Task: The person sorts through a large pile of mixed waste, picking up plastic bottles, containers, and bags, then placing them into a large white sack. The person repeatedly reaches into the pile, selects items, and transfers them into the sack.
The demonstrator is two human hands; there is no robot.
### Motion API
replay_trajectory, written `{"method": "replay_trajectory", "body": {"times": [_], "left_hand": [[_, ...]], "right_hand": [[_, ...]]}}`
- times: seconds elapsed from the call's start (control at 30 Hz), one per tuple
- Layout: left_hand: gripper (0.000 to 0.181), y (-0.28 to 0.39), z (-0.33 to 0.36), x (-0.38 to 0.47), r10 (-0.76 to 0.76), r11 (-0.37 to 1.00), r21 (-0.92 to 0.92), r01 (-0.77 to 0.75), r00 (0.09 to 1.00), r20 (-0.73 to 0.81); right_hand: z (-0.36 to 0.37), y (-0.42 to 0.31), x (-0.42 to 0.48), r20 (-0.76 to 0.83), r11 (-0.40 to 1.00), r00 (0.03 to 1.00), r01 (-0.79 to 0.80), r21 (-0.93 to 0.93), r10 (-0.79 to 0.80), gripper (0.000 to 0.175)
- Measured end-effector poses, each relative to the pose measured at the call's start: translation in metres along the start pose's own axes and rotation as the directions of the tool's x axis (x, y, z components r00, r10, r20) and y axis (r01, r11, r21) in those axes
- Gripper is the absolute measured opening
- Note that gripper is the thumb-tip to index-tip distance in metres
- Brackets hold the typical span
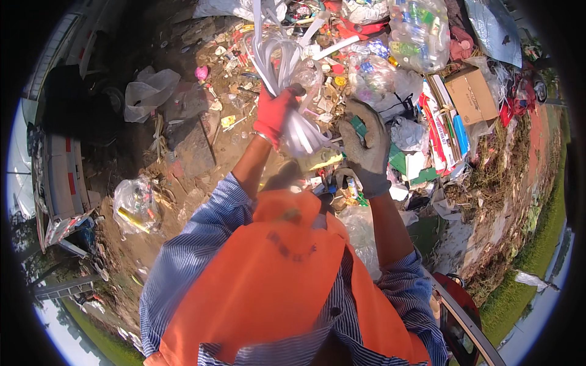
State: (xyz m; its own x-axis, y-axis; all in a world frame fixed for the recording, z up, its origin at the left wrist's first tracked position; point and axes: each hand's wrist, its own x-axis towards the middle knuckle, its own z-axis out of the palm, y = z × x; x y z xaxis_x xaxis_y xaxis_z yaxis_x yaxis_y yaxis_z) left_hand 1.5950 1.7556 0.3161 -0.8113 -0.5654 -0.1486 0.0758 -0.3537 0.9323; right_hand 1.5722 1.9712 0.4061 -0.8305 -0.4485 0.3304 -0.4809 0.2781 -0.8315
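My left hand [278, 110], in a red glove, grips a looped bundle of white plastic strapping [274, 59]. Loops of it hang below the fist, and long ends rise past the top of the view. To its right is my right hand [366, 146], in a dirty grey work glove, its thumb and fingers curved apart. A small green patch [359, 126] shows inside that curve; whether it touches the glove is unclear. Mixed litter [329, 87] covers the ground under both hands. A clear bag of plastic bottles [419, 34] lies beyond my right hand.
Flattened cardboard and a brown carton [471, 95] stand at the right. Clear plastic bags [150, 91] and a bag with mixed waste [136, 206] lie on the dirt at left. A vehicle [64, 178] borders the left side. A metal bar [462, 315] runs at lower right.
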Motion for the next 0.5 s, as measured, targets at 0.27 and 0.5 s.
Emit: {"method": "replay_trajectory", "body": {"times": [0.27, 0.5], "left_hand": [[0.048, -0.049, 0.017, -0.021, -0.027, 0.959, 0.281, -0.031, 0.98, 0.2], [0.076, -0.097, 0.02, -0.051, -0.103, 0.848, 0.53, 0.024, 0.987, 0.121]], "right_hand": [[0.051, 0.061, -0.076, 0.078, 0.938, 0.937, -0.332, -0.102, 0.34, 0.042], [0.101, 0.09, -0.077, 0.174, 0.718, 0.697, -0.678, -0.159, 0.696, 0.039]]}}
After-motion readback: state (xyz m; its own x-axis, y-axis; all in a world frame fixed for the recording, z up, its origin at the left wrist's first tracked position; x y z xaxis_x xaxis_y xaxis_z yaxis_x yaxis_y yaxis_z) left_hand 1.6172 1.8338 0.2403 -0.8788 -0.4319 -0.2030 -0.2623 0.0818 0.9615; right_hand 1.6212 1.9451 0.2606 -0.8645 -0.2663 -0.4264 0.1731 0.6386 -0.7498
